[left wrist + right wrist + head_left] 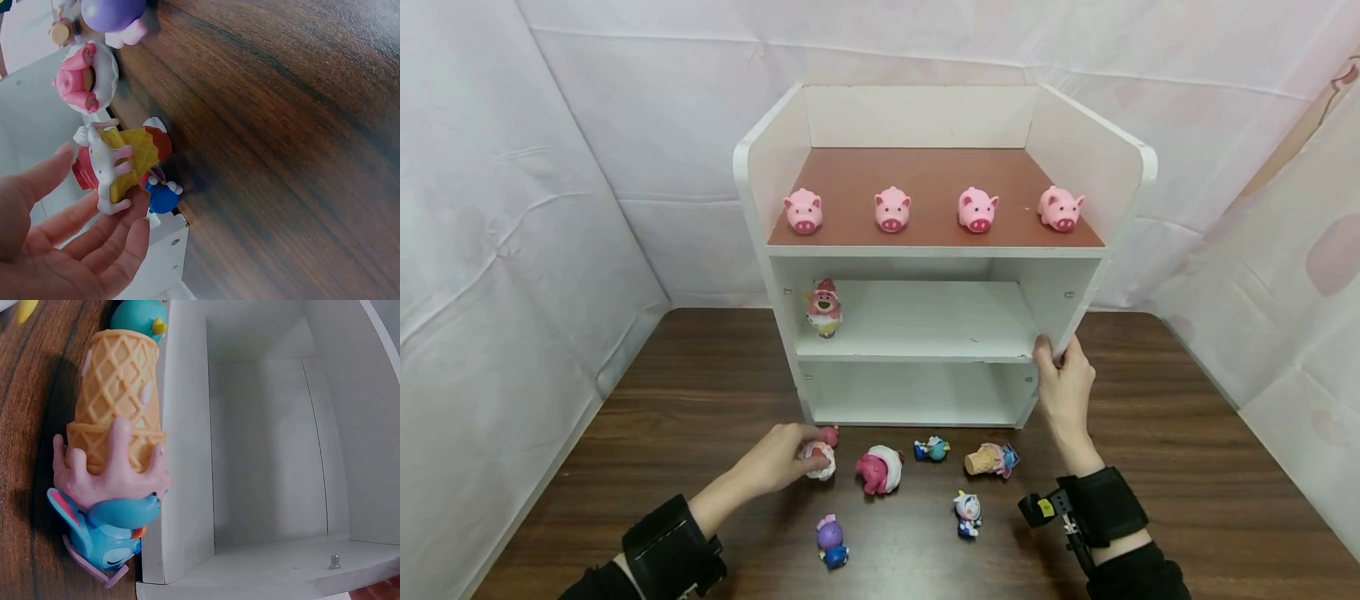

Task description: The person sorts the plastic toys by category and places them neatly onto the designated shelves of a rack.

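Note:
My left hand (778, 461) pinches a small ice-cream-cone figurine (134, 150) between thumb and fingers, low in front of the shelf. The figurine has a yellow waffle cone, white dripping cream and a red top. Just past it in the left wrist view, a blue figurine (164, 197) is partly hidden. With my right hand (1066, 392) I grip the right side panel of the white shelf unit (917, 360), thumb on its inner face. Below that hand lies a cone figurine (119, 394) with pink drips and a blue character head.
Four pink pigs, including one pig (892, 210), line the brown top shelf. A red-hatted figurine (824, 308) stands at the middle shelf's left. On the wooden table (700, 392) lie a pink-and-white figurine (880, 471), a teal one (932, 448), a purple-and-blue one (831, 540) and a white-and-blue one (967, 514).

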Demonstrator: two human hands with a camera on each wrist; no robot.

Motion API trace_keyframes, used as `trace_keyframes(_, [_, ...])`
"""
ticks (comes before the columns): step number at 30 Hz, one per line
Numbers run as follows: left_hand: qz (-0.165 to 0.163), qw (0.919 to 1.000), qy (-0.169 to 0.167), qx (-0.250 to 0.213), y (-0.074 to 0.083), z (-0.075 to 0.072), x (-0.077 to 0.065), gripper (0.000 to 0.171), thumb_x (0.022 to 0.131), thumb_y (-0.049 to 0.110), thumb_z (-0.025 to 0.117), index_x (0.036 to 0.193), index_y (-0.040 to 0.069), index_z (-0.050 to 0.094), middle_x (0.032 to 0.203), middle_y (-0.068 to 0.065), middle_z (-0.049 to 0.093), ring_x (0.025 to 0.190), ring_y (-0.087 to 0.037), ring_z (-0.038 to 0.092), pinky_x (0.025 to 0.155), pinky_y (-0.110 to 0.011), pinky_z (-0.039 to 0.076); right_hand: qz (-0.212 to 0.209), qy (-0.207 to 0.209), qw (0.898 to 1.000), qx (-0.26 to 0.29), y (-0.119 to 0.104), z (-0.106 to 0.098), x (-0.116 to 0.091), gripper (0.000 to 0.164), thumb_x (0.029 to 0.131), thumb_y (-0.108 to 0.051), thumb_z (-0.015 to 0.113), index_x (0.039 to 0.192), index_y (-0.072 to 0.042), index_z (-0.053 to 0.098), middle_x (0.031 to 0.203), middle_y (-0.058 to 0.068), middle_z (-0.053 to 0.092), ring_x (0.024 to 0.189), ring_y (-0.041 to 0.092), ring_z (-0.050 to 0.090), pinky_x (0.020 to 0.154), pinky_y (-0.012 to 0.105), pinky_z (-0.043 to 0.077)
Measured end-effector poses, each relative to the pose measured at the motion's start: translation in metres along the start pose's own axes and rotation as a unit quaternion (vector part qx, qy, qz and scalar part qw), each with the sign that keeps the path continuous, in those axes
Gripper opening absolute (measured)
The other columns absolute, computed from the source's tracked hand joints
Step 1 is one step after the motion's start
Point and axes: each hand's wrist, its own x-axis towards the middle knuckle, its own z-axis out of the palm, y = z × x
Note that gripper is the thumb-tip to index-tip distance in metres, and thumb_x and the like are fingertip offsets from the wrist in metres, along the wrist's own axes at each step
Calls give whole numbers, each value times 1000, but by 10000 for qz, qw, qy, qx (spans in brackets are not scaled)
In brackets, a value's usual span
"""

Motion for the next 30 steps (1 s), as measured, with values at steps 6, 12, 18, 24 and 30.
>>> trace_keyframes(6, [394, 9986, 155, -315, -4, -8, -1, 28, 85, 16, 60, 105, -4, 61, 94, -10, 64, 88, -23, 59, 74, -38, 48, 17, -22, 9999, 109, 1, 1, 0, 30, 88, -16, 47, 109, 5, 55, 97, 24, 61, 81, 34, 61, 61, 48, 48])
trace_keyframes(12, [1212, 9924, -94, 206, -3, -13, -5, 35, 75, 9, 70, 108, 0, 60, 108, -12, 59, 101, -23, 54, 83, -36, 45, 56, -16, 9999, 97, 0, 0, -1, 30, 88, -16, 48, 110, 3, 55, 98, 23, 61, 82, 33, 61, 62, 48, 48])
trace_keyframes(18, [1318, 9852, -318, 1052, -2, -7, -8, 42, 70, 7, 73, 110, 1, 60, 117, -11, 54, 108, -24, 49, 84, -35, 45, 44, -54, 9999, 155, 0, -1, -1, 31, 89, -18, 47, 111, 3, 54, 99, 24, 61, 83, 36, 61, 63, 50, 48])
trace_keyframes(24, [1405, 9793, -317, 1426, -4, -1, -9, 42, 67, 5, 75, 107, 2, 61, 115, -12, 52, 105, -23, 50, 81, -33, 47, 100, -50, 9999, 121, 1, -1, -1, 31, 89, -19, 47, 109, 3, 55, 97, 24, 61, 82, 35, 60, 62, 51, 48])
trace_keyframes(30, [1463, 9784, -224, 1440, -6, 4, -9, 39, 68, 3, 74, 105, 2, 62, 111, -11, 53, 102, -23, 52, 80, -32, 47, 92, -42, 9999, 111, 0, 0, -1, 31, 89, -18, 47, 109, 4, 55, 97, 24, 61, 81, 34, 60, 62, 50, 48])
